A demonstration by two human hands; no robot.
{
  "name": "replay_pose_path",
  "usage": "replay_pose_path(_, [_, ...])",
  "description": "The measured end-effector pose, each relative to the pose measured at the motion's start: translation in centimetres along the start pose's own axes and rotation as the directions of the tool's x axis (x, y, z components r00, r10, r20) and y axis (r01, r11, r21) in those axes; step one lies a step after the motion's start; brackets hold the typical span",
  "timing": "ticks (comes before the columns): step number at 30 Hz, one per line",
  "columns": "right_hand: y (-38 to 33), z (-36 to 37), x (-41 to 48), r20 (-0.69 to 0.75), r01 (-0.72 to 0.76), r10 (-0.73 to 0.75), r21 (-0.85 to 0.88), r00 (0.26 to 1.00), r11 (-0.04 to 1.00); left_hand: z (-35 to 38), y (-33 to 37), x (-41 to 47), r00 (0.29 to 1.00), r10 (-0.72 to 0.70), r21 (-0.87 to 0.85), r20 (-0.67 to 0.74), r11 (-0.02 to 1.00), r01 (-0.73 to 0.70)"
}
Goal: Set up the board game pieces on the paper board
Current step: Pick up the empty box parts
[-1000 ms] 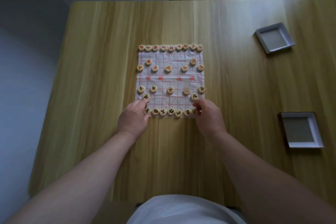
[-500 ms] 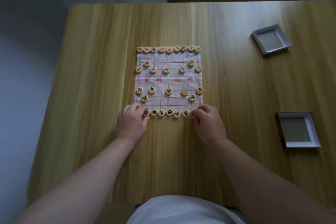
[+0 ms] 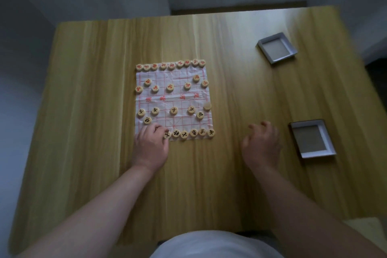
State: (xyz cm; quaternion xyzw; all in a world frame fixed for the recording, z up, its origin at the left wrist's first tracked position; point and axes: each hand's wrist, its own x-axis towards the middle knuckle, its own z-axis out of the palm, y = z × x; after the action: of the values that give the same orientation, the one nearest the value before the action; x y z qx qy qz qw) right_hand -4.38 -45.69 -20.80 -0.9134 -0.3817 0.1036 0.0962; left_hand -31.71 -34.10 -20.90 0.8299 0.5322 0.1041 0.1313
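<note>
Right hand (image 3: 261, 142) has drifted off the paper board (image 3: 178, 77) toward 4 o'clock, fingers loose and empty, while the left hand (image 3: 150, 144) curls over its 7 o'clock corner, grip unclear; the light, slick xiangqi discs (image 3: 173, 110) ranked on the flimsy sheet likely want rim pinches.

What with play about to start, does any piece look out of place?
One round pale wooden piece at the right edge of the white paper board shows a blank top while the others show characters; probably flipped.
</note>
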Motion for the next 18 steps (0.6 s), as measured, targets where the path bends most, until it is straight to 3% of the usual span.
replay_pose_path(4, [6.4, -2.0, 0.8, 0.120, -0.272, 0.285, -0.114, 0.951, 0.956, 1.2, 6.6, 2.5, 0.990, 0.129, -0.046, 0.051, 0.991, -0.127])
replay_pose_path(6, [8.5, -2.2, 0.6, 0.146, -0.260, 0.280, -0.143, 0.949, 0.955, 2.0, 10.3, 3.8, 0.977, 0.193, -0.082, 0.093, 0.979, -0.186])
replay_pose_path(9, [11.0, -2.0, 1.8, 0.024, -0.176, 0.177, -0.012, 0.984, 0.984, 3.8, 16.6, 5.9, 0.955, 0.236, -0.156, 0.182, 0.965, -0.209])
replay_pose_path(11, [11.1, -2.6, 3.8, -0.125, -0.057, 0.080, 0.183, 0.989, 0.981, 4.7, 20.4, 6.9, 0.941, 0.198, -0.278, 0.273, 0.953, -0.120])
replay_pose_path(14, [9.4, -5.8, 8.3, -0.294, 0.136, 0.012, 0.478, 0.956, 0.868, 6.0, 26.2, 9.3, 0.925, 0.082, -0.396, 0.372, 0.915, 0.078])
replay_pose_path(16, [7.8, -8.5, 12.0, -0.275, 0.149, 0.047, 0.648, 0.960, 0.747, 7.3, 29.6, 11.6, 0.906, -0.023, -0.456, 0.423, 0.859, 0.234])
replay_pose_path(18, [6.9, -10.2, 16.4, -0.156, 0.070, 0.092, 0.796, 0.983, 0.602, 8.3, 32.6, 14.5, 0.879, -0.155, -0.586, 0.451, 0.691, 0.423])
